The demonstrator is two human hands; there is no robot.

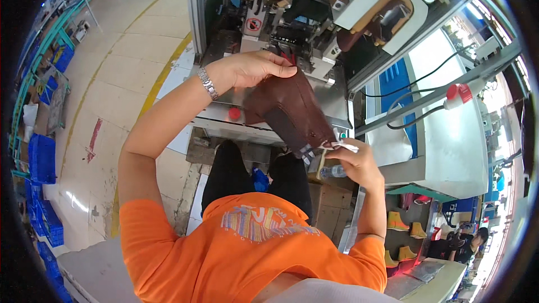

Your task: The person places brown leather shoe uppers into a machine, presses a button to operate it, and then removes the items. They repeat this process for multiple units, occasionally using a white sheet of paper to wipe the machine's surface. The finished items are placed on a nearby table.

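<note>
Head view: both hands (255, 68) (353, 163) grip brown shoe upper (289, 109).

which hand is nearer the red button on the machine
Left. The left hand grips the brown shoe upper's top edge just above the red button; the right hand holds its lower end, farther right.

machine head (269, 17) close beyond the brown boot upper (289, 106), red button (234, 113) beneath, open floor (118, 67) left

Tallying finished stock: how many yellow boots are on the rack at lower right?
4 yellow boots: two side by side on the upper level, two lower down. More may be hidden behind the person's right arm or the rack.
</note>
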